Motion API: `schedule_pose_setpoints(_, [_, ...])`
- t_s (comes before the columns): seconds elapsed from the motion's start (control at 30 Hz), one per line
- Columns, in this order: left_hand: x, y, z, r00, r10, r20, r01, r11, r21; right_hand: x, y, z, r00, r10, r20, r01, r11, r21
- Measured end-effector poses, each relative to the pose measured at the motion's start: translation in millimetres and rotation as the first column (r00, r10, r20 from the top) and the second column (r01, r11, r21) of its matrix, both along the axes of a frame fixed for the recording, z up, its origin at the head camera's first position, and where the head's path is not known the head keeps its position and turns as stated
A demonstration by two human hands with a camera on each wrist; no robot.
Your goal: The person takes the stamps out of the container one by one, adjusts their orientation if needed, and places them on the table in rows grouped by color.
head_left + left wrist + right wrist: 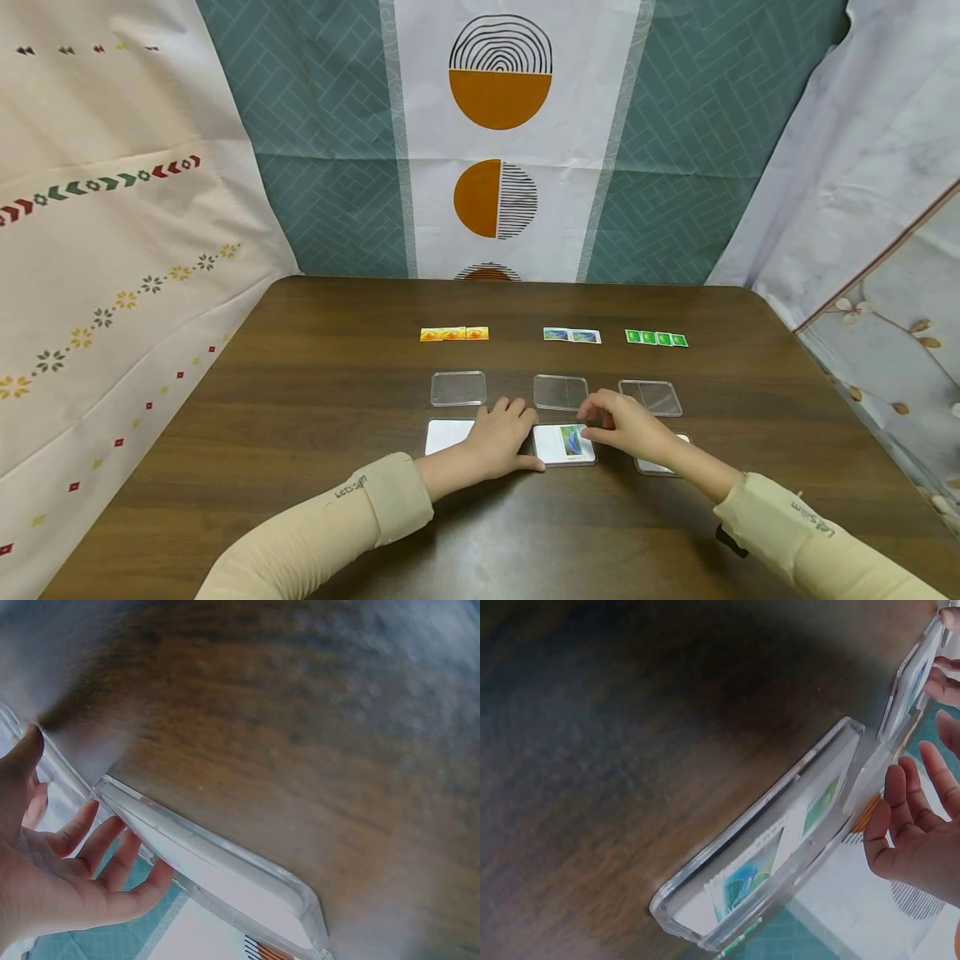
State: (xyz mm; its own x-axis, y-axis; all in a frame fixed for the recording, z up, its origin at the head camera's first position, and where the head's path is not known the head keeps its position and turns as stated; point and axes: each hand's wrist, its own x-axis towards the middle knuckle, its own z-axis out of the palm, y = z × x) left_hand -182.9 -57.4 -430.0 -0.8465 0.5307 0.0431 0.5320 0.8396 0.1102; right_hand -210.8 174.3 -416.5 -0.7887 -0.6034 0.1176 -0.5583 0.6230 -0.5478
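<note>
A shallow clear case with a white insert [550,454] lies between my hands, a blue-and-green stamp [573,442] on its right half. My left hand [497,440] is spread across the right end of another white-filled case [447,435]. Its thumb reaches the lower left corner of the middle case. In the left wrist view, its fingertips [159,871] are right at that left case's edge. My right hand [626,423] is at the middle case's right end, thumb tip by the stamp and index finger bent. Beneath the right forearm, a third case [656,467] is partly hidden; stamps [750,879] show inside it.
Three clear lids [459,389] lie in a row behind the cases. Farther back are orange stamps [454,334], blue-green stamps [572,335] and green stamps [656,337]. Patterned cloth [322,167] hangs behind the brown wooden table [315,358].
</note>
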Motion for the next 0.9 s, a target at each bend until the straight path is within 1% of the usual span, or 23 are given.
schedule_pose_setpoints(0.2, [-1.5, 0.3, -2.0, 1.0, 0.001, 0.0, -0.001, 1.0, 0.003, 3.0, -1.2, -1.7, 1.0, -0.002, -0.022, 0.002, 1.0, 0.016])
schedule_pose_setpoints(0.4, [-1.0, 0.3, -1.4, 1.0, 0.004, 0.004, -0.004, 1.0, 0.005, 5.6, -4.6, -2.0, 1.0, 0.005, -0.03, -0.003, 0.999, 0.038])
schedule_pose_setpoints(0.67, [0.3, -0.3, -1.2, 1.0, 0.002, -0.005, -0.002, 1.0, 0.004, 6.4, -6.5, -6.1, 0.996, 0.024, -0.087, -0.019, 0.998, 0.057])
schedule_pose_setpoints(0.9, [0.7, -0.7, -0.8, 1.0, 0.006, -0.006, -0.006, 1.0, 0.005, 7.8, -8.6, -7.7, 0.996, 0.014, -0.087, -0.007, 0.997, 0.077])
